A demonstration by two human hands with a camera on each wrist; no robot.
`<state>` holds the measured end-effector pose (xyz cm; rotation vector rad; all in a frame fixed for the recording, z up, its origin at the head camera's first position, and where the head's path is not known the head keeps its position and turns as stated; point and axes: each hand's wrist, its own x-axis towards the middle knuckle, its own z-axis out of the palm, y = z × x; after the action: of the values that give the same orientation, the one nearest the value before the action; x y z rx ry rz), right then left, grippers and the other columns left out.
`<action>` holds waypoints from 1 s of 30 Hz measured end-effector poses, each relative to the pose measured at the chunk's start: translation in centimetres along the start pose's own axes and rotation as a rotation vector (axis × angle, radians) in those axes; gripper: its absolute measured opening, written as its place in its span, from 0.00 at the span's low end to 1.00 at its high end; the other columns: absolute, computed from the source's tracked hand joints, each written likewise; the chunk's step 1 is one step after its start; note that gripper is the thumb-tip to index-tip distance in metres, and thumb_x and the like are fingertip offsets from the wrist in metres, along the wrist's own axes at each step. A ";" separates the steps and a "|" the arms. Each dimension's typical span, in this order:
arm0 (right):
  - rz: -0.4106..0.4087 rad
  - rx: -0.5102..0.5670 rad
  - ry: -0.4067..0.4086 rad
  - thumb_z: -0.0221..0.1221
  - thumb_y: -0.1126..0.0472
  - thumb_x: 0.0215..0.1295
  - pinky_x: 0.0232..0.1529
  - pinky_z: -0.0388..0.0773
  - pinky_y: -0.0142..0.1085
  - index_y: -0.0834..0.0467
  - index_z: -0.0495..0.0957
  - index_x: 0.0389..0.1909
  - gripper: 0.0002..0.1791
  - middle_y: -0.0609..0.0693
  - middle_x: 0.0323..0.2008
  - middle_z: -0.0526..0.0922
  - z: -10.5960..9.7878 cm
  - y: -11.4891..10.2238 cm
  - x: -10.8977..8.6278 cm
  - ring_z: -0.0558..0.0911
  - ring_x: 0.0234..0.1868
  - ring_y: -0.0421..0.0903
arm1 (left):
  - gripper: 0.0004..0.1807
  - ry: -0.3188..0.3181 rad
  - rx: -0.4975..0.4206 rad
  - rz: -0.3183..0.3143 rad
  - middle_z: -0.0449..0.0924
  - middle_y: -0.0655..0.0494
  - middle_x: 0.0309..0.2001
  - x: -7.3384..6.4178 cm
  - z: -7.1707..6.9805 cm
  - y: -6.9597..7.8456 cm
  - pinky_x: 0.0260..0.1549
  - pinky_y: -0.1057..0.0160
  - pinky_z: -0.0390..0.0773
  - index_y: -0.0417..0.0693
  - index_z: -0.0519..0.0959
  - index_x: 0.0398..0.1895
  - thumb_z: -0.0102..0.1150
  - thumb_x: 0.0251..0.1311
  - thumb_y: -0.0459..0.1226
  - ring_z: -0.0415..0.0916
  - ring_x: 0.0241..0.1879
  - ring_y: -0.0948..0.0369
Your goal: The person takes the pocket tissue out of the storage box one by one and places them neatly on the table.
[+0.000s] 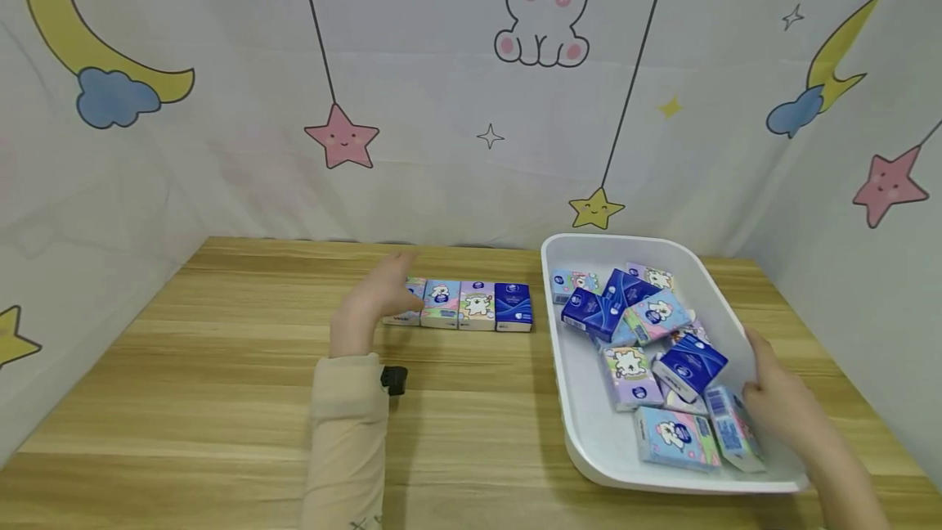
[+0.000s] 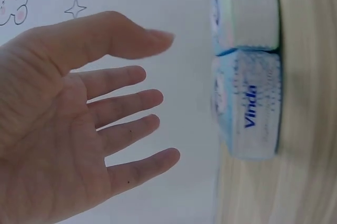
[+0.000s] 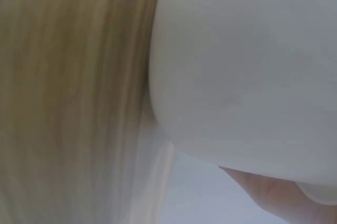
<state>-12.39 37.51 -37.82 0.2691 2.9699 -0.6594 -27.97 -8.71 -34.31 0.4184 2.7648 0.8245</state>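
Note:
My left hand [image 1: 377, 299] is over the left end of a row of tissue packs and partly covers the leftmost one. In the left wrist view its fingers [image 2: 126, 105] are spread and hold nothing, apart from the end tissue pack [image 2: 253, 105] marked Vinda. The row also has a light blue pack [image 1: 441, 305], a lilac pack [image 1: 477, 307] and a dark blue pack [image 1: 513, 307], side by side. My right hand [image 1: 783, 395] grips the right rim of a white plastic bin [image 1: 589, 452], thumb over the inside. Most of its fingers are hidden behind the bin wall in the right wrist view.
Several tissue packs lie jumbled in the bin, among them a dark blue pack [image 1: 690, 366] and a light blue pack [image 1: 677, 437]. The bin stands on the right of the wooden table [image 1: 221, 399]. A printed white curtain [image 1: 441, 39] hangs behind and at both sides.

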 end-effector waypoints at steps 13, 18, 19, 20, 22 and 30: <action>-0.005 -0.002 0.009 0.42 0.69 0.63 0.46 0.70 0.70 0.68 0.29 0.73 0.42 0.84 0.59 0.60 0.0 0.2 0.0 0.68 0.55 0.81 | 0.45 0.162 -0.012 -0.022 0.48 0.34 0.74 -0.9 -0.9 2.4 0.68 0.39 0.57 0.38 0.49 0.74 0.54 0.63 0.53 0.49 0.73 0.38; 0.001 0.003 0.002 0.41 0.69 0.64 0.47 0.69 0.70 0.68 0.29 0.73 0.42 0.84 0.59 0.60 0.1 0.2 0.0 0.67 0.55 0.81 | 0.45 0.220 -0.006 0.001 0.52 0.36 0.73 -0.8 -0.3 4.3 0.68 0.41 0.60 0.38 0.52 0.74 0.51 0.64 0.57 0.53 0.72 0.40; 0.004 0.005 -0.001 0.41 0.69 0.64 0.47 0.69 0.70 0.68 0.29 0.73 0.42 0.84 0.59 0.59 0.0 0.2 0.0 0.67 0.56 0.81 | 0.45 0.230 -0.003 0.004 0.53 0.36 0.73 -0.7 -0.1 4.7 0.68 0.42 0.61 0.38 0.52 0.74 0.51 0.64 0.57 0.54 0.72 0.41; 0.003 0.006 -0.002 0.41 0.69 0.64 0.47 0.69 0.70 0.68 0.29 0.73 0.42 0.84 0.60 0.59 0.0 0.2 0.0 0.66 0.56 0.81 | 0.45 0.239 0.000 0.007 0.54 0.37 0.73 -0.7 0.1 5.1 0.68 0.43 0.62 0.38 0.52 0.74 0.51 0.63 0.58 0.55 0.71 0.41; 0.007 0.008 -0.007 0.41 0.69 0.64 0.48 0.68 0.71 0.68 0.29 0.73 0.42 0.84 0.60 0.59 0.0 0.2 0.0 0.66 0.56 0.81 | 0.45 0.255 0.011 0.017 0.56 0.37 0.72 -0.5 0.5 5.7 0.67 0.44 0.63 0.37 0.53 0.73 0.52 0.63 0.57 0.57 0.71 0.42; -0.007 0.003 0.008 0.42 0.69 0.64 0.48 0.68 0.70 0.69 0.30 0.73 0.41 0.84 0.59 0.60 0.0 0.2 0.0 0.66 0.56 0.81 | 0.44 0.342 0.050 0.064 0.62 0.35 0.68 0.2 2.4 8.0 0.65 0.46 0.67 0.34 0.56 0.71 0.52 0.64 0.56 0.62 0.68 0.42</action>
<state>-12.39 37.71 -37.93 0.2617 2.9788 -0.6655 -25.78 -1.06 -31.76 0.4108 3.1062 0.9193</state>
